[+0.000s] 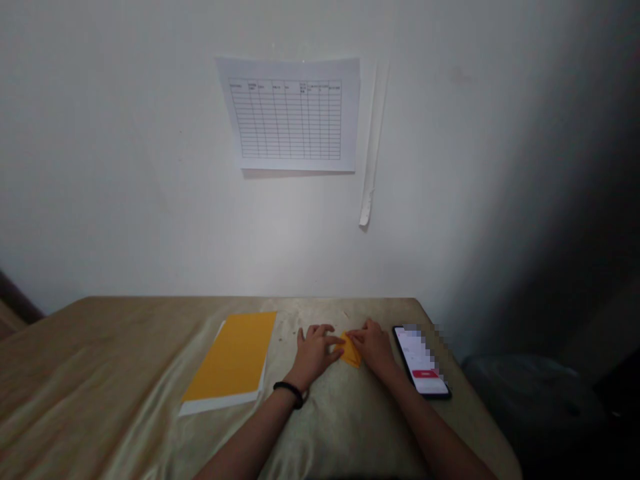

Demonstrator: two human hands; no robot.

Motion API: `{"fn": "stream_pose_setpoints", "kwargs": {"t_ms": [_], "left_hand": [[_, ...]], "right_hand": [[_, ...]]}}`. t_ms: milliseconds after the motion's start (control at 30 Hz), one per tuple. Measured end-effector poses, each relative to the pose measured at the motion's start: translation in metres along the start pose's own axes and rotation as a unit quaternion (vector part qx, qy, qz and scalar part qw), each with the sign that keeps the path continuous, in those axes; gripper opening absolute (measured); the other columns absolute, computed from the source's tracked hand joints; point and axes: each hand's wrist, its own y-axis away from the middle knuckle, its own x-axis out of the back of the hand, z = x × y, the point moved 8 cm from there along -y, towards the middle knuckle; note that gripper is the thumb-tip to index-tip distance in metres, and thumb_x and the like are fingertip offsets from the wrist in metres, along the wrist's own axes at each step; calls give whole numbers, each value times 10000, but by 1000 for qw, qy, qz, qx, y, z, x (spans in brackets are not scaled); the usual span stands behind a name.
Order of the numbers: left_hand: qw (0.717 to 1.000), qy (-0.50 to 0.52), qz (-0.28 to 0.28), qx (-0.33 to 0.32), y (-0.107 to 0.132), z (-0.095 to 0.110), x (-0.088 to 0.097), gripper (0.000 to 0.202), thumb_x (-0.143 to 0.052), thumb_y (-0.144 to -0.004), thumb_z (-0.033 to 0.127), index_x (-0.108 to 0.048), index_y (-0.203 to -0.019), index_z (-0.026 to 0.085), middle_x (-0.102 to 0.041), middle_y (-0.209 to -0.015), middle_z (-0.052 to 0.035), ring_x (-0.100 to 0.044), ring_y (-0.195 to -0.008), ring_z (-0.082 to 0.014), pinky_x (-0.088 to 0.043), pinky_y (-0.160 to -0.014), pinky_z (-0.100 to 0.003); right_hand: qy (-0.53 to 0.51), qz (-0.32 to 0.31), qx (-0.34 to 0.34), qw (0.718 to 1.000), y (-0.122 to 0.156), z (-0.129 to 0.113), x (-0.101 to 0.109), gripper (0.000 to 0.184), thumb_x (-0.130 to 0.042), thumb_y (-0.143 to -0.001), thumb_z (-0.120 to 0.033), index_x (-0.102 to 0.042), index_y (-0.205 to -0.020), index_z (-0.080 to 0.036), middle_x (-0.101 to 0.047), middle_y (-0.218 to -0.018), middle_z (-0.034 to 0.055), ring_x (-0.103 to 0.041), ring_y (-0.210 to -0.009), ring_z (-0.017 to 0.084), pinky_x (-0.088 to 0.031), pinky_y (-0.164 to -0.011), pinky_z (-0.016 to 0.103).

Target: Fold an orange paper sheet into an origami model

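Observation:
A small piece of folded orange paper lies on the cloth-covered table between my two hands. My left hand holds its left edge with thumb and index finger, the other fingers raised and spread. At the paper's upper right, my right hand has its fingertips closed on it, index finger reaching across the top. The right thumb is mostly hidden. A dark band circles my left wrist.
An orange sheet rests on white paper to the left. At right lies a lit phone. A gold cloth covers the table, which meets a wall bearing a printed table sheet. A dark bulky object stands beyond the right edge.

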Motion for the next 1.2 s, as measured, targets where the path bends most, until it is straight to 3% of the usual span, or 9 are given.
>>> {"fn": "stream_pose_setpoints", "kwargs": {"t_ms": [233, 433, 667, 900, 1200], "left_hand": [[1000, 0, 3, 1, 1, 0, 0, 261, -690, -866, 455, -706, -1126, 474, -590, -1343, 14, -456, -1274, -308, -159, -1107, -697], [1000, 4, 10, 4, 1, -1, 0, 258, -700, -860, 450, -711, -1117, 470, -581, -1358, 8, -442, -1291, -307, -143, -1114, -693], [1000, 8, 14, 12, 2, -1, 1, 237, -704, -852, 452, -722, -1088, 459, -569, -1372, 3, -425, -1312, -309, -142, -1118, -697], [1000, 5, 8, 17, 1, -2, 0, 254, -695, -854, 464, -714, -1107, 471, -554, -1382, 0, -416, -1328, -317, -144, -1123, -691], [1000, 8, 12, 22, 1, -3, 1, 256, -714, -836, 467, -723, -1091, 471, -554, -1382, -11, -427, -1322, -308, -158, -1129, -663]], "right_hand": [[-7, 38, 12, 999, -4, -2, -2, 186, -609, -920, -345, -776, -1000, -329, -589, -966, 60, -544, -983, 223, -378, -835, 319], [-120, 92, 47, 987, 1, 6, 0, 165, -625, -869, -219, -780, -915, -252, -597, -945, 50, -573, -919, 186, -424, -832, 284], [-103, 34, 42, 993, 6, 13, -7, 108, -652, -807, -203, -747, -757, -214, -624, -929, 49, -576, -905, 186, -427, -833, 282], [-79, -6, 51, 996, 9, 10, 0, 122, -654, -847, -278, -762, -811, -231, -625, -986, 64, -557, -987, 209, -405, -881, 300], [-89, -45, 44, 994, 17, 10, 5, 92, -678, -807, -264, -764, -810, -230, -617, -993, 56, -546, -959, 200, -403, -850, 284]]}}
